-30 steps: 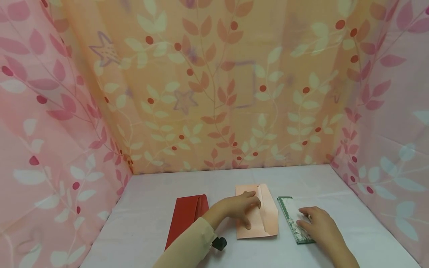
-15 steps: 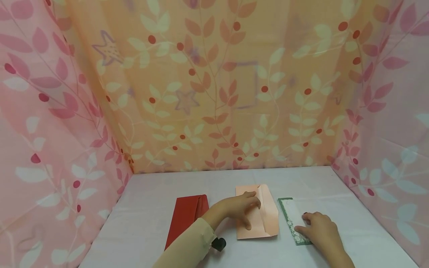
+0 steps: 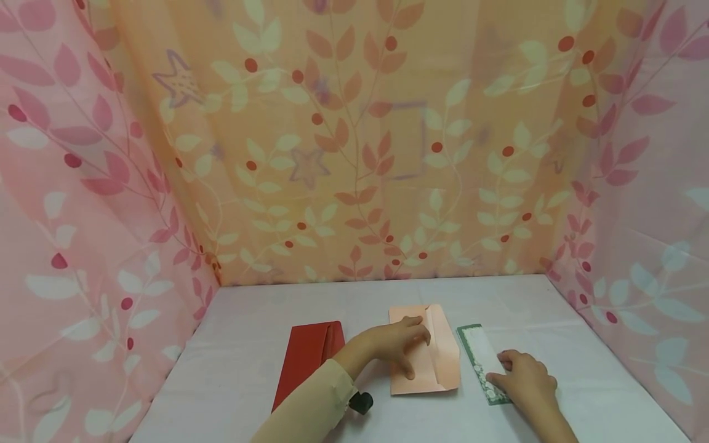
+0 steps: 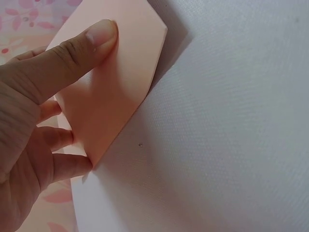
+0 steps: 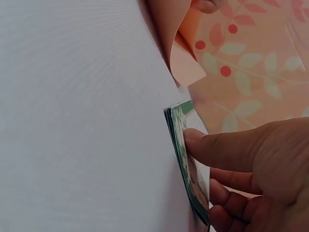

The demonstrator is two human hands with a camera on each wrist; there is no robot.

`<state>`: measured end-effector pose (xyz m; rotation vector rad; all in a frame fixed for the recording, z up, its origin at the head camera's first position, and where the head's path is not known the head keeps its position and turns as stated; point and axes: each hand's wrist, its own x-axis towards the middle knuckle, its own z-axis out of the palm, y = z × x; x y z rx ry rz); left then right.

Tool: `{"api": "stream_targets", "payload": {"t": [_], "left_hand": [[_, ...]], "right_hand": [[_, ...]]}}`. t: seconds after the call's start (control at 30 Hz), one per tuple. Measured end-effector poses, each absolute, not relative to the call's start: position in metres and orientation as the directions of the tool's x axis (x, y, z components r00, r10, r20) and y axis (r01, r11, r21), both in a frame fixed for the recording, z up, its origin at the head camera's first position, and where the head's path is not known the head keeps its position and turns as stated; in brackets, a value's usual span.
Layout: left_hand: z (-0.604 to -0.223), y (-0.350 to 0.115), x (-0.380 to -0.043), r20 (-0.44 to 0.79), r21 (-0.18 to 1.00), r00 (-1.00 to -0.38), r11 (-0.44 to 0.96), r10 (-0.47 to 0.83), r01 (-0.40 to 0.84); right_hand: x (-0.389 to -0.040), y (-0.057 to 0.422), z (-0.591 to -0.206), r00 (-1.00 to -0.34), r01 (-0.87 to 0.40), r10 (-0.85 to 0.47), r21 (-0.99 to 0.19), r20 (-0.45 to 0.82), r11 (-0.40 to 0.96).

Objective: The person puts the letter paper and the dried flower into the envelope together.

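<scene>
My left hand (image 3: 396, 343) rests on a peach envelope (image 3: 447, 363), its fingers spread across the paper. In the left wrist view the thumb lies flat on the envelope (image 4: 130, 53), while the other fingertips touch near its far edge. To the right, my right hand (image 3: 528, 378) grips a folded, green-bordered floral letter paper (image 3: 483, 351). The right wrist view shows the thumb on top of the letter paper (image 5: 199, 166) and fingers at its opposite side; several layers show along the near edge. Its lower right part is hidden by the hand.
A red envelope (image 3: 304, 354) lies at the left, partly under my left forearm and sleeve (image 3: 318, 400). A small black piece (image 3: 362, 403) sits by the left wrist. The white tabletop (image 3: 221, 351) is bounded by patterned curtains (image 3: 354, 154) at the back and both sides.
My right hand has drawn in toward the right edge of the letter paper, and its thumb now lies on it. The left hand and both envelopes stay as they were.
</scene>
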<state>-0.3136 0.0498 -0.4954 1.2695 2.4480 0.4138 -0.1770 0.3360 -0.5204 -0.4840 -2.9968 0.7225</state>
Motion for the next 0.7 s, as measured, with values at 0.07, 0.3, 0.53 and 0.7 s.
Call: {"api": "stream_targets", "payload": {"t": [0.07, 0.3, 0.53, 0.7], "left_hand": [[-0.494, 0.050, -0.314, -0.176, 0.412, -0.535, 0.555, 0.826, 0.722], [-0.496, 0.048, -0.319, -0.181, 0.396, -0.539, 0.563, 0.823, 0.726], [-0.495, 0.048, -0.317, -0.195, 0.412, -0.538, 0.566, 0.820, 0.714], [-0.490, 0.050, -0.311, -0.189, 0.434, -0.526, 0.551, 0.829, 0.712]], "right_hand": [[-0.176, 0.335, -0.520, -0.951, 0.289, 0.305, -0.464, -0.042, 0.837], [-0.178, 0.334, -0.517, -0.956, 0.262, 0.292, -0.458, -0.006, 0.849], [-0.175, 0.341, -0.512, -0.955, 0.288, 0.285, -0.511, -0.087, 0.810], [-0.176, 0.349, -0.513, -0.954, 0.297, 0.265, -0.565, -0.140, 0.770]]}}
